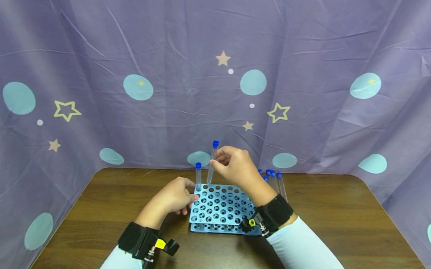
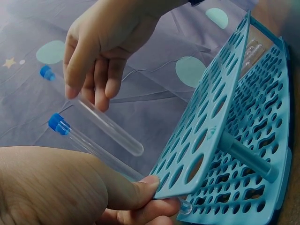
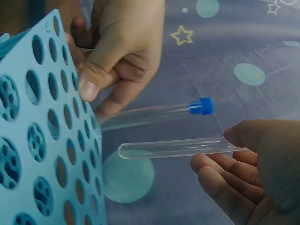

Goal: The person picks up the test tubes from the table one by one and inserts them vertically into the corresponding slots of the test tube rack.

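My right hand [image 1: 237, 166] pinches a clear test tube [image 1: 210, 174] with a blue cap near its upper end. The tube hangs upright above the back left of a blue test tube rack [image 1: 210, 222], its rounded bottom [image 3: 129, 150] just clear of the top plate. My left hand [image 1: 175, 196] grips the rack's left edge, thumb on the top plate and fingers below, as the left wrist view shows. Another blue-capped test tube [image 2: 89, 147] stands in the back left corner hole, right beside the left hand.
Several blue-capped test tubes [image 1: 282, 187] are at the rack's right, partly hidden behind my right wrist. The wooden table [image 1: 322, 219] ends at a purple curtain [image 1: 176, 125] with stars and dots just behind the rack.
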Tool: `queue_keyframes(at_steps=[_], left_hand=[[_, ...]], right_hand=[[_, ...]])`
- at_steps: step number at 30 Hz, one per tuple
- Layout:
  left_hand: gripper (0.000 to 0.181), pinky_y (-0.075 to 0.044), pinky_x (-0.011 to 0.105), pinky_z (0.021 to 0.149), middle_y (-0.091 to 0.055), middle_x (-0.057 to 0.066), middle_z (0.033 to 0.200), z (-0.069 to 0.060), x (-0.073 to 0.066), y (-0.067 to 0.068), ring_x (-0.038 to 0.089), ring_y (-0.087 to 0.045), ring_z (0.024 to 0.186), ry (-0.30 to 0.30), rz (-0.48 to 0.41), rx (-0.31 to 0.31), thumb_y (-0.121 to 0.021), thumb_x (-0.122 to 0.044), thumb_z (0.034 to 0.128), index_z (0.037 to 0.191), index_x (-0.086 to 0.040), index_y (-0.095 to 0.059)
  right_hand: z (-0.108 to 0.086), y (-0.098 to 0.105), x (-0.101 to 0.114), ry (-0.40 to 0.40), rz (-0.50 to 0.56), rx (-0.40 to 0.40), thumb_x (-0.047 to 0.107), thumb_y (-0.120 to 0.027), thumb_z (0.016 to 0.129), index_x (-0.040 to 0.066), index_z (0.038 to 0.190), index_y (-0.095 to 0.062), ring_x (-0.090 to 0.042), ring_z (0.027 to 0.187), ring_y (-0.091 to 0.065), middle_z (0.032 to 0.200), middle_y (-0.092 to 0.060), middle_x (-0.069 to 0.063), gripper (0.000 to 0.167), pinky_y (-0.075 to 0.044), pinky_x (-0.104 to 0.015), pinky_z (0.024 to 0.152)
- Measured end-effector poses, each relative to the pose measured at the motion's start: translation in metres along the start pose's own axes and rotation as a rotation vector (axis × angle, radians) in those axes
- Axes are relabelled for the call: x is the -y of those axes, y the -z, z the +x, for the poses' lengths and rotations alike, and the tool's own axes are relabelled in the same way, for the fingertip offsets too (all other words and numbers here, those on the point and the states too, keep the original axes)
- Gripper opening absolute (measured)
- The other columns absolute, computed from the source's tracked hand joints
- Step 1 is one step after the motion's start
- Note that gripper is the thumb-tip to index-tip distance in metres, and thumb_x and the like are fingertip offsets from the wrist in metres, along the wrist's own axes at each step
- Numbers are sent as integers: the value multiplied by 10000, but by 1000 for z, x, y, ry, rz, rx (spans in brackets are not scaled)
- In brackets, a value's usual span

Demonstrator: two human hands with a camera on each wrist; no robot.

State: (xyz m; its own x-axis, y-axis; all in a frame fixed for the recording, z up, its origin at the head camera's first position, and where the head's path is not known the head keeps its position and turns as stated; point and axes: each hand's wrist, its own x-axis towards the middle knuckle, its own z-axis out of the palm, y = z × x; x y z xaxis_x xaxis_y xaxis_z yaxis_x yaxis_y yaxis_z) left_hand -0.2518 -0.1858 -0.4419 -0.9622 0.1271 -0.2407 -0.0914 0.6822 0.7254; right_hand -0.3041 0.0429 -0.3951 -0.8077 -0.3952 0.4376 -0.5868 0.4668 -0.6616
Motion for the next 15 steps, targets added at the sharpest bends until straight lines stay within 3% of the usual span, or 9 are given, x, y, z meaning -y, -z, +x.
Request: queue_keyframes(at_steps=[15], left_hand=[[544,-528,281,471,-788,177,812,0,1,1,180,-663,532,-4,0,10,-738,-135,1108,1563,112,-572]], right_hand=[[0,-22,-4,14,-22,50,164,-854,1030,66,1089,-796,-178,889,-831,1002,-865,-69,128,-686,-291,808]])
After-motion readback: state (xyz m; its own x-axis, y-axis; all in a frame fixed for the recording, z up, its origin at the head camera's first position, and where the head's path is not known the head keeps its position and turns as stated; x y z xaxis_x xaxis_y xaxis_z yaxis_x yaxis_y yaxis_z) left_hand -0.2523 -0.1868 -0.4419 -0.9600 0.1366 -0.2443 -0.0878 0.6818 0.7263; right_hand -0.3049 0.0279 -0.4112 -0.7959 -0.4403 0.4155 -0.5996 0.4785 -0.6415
